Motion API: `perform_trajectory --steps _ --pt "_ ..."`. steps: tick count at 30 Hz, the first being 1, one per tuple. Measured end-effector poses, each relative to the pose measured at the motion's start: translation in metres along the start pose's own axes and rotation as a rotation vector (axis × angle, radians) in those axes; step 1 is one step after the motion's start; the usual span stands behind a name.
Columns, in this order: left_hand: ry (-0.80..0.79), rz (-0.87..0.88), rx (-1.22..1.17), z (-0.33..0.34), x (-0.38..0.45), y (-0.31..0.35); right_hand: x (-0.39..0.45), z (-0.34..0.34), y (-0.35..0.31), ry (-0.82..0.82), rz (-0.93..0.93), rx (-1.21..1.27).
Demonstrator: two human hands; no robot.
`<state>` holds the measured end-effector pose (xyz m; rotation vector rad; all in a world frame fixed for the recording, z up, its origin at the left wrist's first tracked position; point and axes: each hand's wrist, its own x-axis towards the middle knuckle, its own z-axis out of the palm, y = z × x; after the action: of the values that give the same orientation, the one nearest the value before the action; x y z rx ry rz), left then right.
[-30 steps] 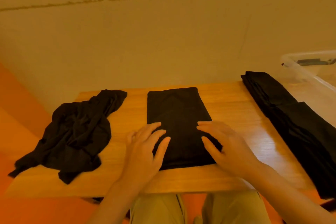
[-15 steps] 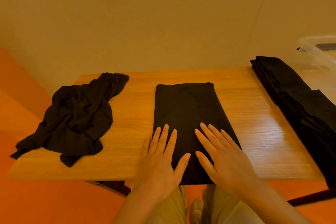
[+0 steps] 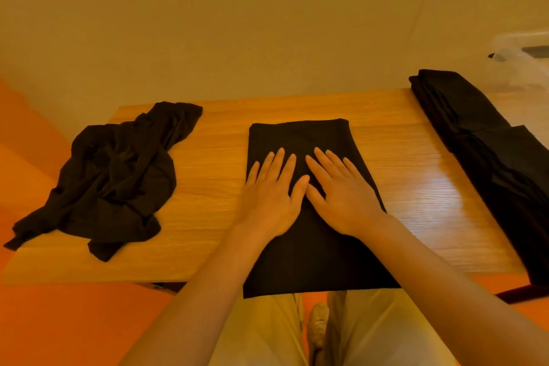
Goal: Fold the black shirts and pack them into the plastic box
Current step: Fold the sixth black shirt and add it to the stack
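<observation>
At frame centre, both hands' straight fingers [image 3: 279,163] press flat on the shirt [image 3: 300,140], its long axis running bottom-to-top on the tabletop [image 3: 401,175].

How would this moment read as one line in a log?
step: smoothing | left hand, right hand: flat on folded shirt | crumpled shirt: waiting

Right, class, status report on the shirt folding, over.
Left hand and right hand flat on half-folded shirt. Crumpled shirt waiting left. Folded stack right, unpacked. Nothing blocking.
</observation>
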<state>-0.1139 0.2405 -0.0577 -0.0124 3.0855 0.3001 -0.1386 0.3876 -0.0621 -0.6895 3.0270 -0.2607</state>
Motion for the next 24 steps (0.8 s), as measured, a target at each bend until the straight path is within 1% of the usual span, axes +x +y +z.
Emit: perform_trajectory --steps 5,11,12,14,15,16,17,19,20,22,24 --pt "-0.002 -0.004 0.019 0.006 -0.026 0.0 -0.027 0.001 0.007 0.019 -0.004 0.037" --pt "-0.021 -0.023 0.01 0.001 -0.043 -0.002 -0.038 -0.008 0.009 -0.017 0.067 0.049" --pt "-0.01 -0.034 -0.021 -0.002 -0.04 -0.002 -0.034 -0.014 0.007 -0.008 0.09 0.073" --pt "0.066 -0.044 -0.087 -0.009 -0.023 0.0 -0.017 -0.023 0.004 0.088 0.105 0.134" --pt "0.113 -0.036 -0.122 -0.011 -0.01 0.001 -0.004 -0.025 0.003 0.14 0.083 0.141" --pt "0.141 -0.016 -0.146 -0.012 0.005 0.001 0.012 -0.023 0.004 0.151 0.046 0.135" --pt "0.138 0.013 -0.14 -0.012 0.023 -0.001 0.028 -0.021 0.005 0.119 0.014 0.12" --pt "0.051 0.051 -0.06 -0.008 0.055 -0.009 0.056 -0.011 0.012 -0.004 0.005 0.073" --pt "0.006 0.046 -0.021 -0.006 0.068 -0.014 0.066 -0.007 0.017 -0.035 0.012 0.054" --pt "-0.041 0.018 0.031 -0.005 0.087 -0.024 0.08 -0.004 0.027 -0.045 0.023 0.031" --pt "-0.051 -0.009 0.048 -0.006 0.096 -0.029 0.086 -0.003 0.033 -0.04 0.028 0.015"
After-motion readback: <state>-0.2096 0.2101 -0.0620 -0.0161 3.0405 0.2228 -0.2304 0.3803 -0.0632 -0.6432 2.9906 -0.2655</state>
